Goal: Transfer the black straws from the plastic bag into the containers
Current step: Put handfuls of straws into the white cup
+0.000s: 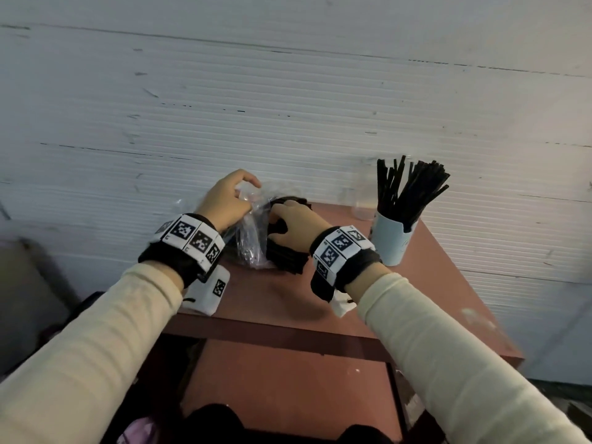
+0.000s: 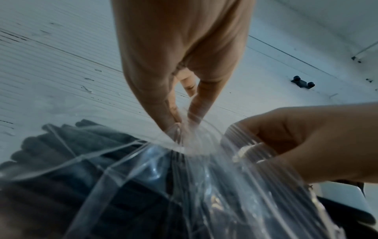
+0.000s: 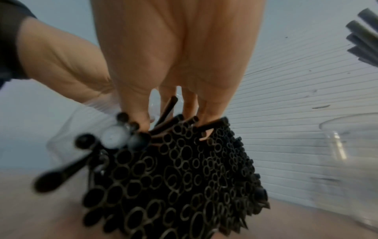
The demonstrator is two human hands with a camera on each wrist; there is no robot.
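Your left hand [image 2: 180, 53] has its grip pinched on the gathered edge of the plastic bag [image 2: 196, 174], thumb and fingers [image 2: 201, 103] closed on the film. Your right hand [image 1: 296, 226] has its grip curled around the bundle of black straws [image 3: 178, 182], fingertips pushed in among their open ends. The bundle lies on the red-brown bench [image 1: 416, 283], partly inside the bag. Right of the bag stands a pale paper cup [image 1: 390, 240] with more straws upright in it; beside the cup is a clear container [image 3: 351, 155].
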